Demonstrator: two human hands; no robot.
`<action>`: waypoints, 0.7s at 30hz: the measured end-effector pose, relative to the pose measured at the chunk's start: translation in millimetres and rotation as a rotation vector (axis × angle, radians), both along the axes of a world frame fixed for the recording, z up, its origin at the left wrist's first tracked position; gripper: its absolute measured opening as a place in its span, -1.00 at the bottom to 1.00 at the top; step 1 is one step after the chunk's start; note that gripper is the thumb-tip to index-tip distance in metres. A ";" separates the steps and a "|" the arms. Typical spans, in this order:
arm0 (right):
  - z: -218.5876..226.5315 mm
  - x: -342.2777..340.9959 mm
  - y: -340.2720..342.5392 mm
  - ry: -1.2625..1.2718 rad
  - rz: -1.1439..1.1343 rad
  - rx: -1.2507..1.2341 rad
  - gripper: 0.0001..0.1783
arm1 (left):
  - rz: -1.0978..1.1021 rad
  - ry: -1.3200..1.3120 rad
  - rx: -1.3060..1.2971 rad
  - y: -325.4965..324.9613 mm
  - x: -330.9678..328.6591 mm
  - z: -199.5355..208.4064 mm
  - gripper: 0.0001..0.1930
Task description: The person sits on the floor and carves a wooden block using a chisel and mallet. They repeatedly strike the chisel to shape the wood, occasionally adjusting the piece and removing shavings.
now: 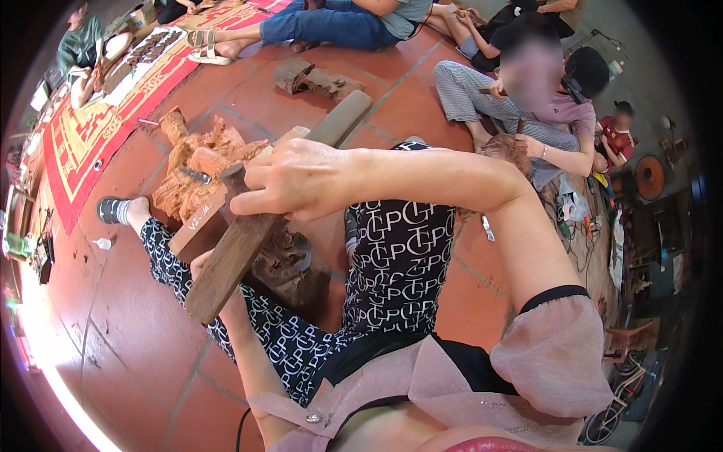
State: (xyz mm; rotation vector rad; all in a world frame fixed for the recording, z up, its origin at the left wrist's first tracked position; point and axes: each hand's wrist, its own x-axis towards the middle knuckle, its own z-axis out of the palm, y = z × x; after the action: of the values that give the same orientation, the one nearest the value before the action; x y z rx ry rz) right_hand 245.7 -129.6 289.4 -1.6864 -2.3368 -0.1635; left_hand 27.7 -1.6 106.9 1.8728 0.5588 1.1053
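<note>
My right hand (297, 179) is closed around a long, squared wooden bar (230, 275), which slants from lower left to upper right. A short dark stub (234, 179) sticks out beside its fingers. Below the bar, only a little of my left hand (200, 265) shows, close to a flat-sided block with marks on it (197, 232); the bar hides most of its fingers. An orange-brown wood carving (199, 162) with an intricate surface stands just beyond that block. Between my legs sits a dark brown carved piece of wood (290, 271), partly covered by the bar.
Red floor tiles (124, 324) surround me. A rough hollow log piece (320, 79) lies ahead. Another person (527, 113) sits at the right with a carving; more people sit farther back. A red patterned mat (90, 147) spreads at the left, and a small white bottle (103, 243) lies nearer.
</note>
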 end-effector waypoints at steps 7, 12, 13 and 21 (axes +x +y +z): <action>3.9 1.9 -2.6 0.007 -0.052 -0.040 -0.40 | 0.003 -0.117 -0.088 16.5 -4.6 -35.0 -0.73; 5.5 6.8 -1.8 0.038 -0.048 0.000 -0.38 | 0.038 -0.127 -0.241 9.0 -1.6 -15.2 -0.70; 6.4 7.3 -2.2 0.040 -0.048 0.009 -0.38 | 0.030 -0.136 -0.261 8.2 0.3 -18.5 -0.69; 6.7 6.6 -4.0 0.027 -0.061 -0.031 -0.39 | -0.030 -0.185 -0.287 14.4 -5.6 -33.0 -0.66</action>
State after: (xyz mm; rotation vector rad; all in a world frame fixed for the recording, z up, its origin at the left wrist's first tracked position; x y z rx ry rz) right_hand 252.4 -133.5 296.1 -1.7643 -2.2813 -0.1148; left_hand 22.1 12.8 73.9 1.5108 0.5494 1.1013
